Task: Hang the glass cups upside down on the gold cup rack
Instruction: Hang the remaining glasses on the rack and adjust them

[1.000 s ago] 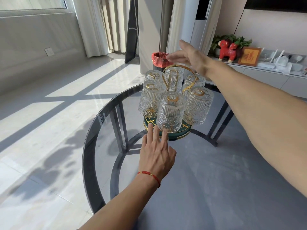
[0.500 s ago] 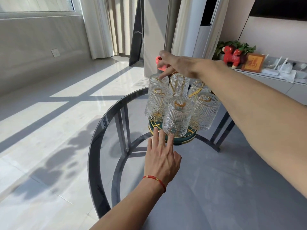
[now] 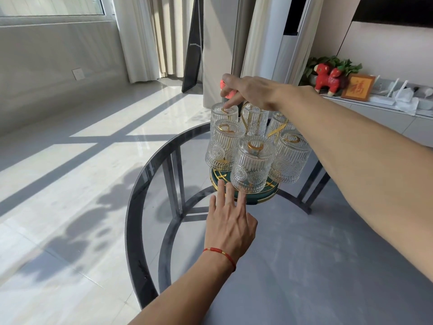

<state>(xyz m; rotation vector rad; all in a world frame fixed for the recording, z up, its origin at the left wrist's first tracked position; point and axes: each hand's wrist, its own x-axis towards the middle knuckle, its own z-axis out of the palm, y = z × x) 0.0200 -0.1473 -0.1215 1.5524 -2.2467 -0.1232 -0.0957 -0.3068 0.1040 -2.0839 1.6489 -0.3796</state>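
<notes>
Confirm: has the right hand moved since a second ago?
Yes. The right hand has dropped from above the rack's gold handle, leftward, and a fingertip now touches the far-left cup.

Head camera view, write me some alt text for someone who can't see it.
Six ribbed glass cups hang upside down on a gold rack with a green base, on a round glass table. The right hand touches the far-left cup's top with a fingertip; the left hand rests flat by the base.

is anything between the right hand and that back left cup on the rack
Nothing visible. The right hand reaches over the gold cup rack, and a fingertip already rests on the upturned base of the back left cup.
</notes>
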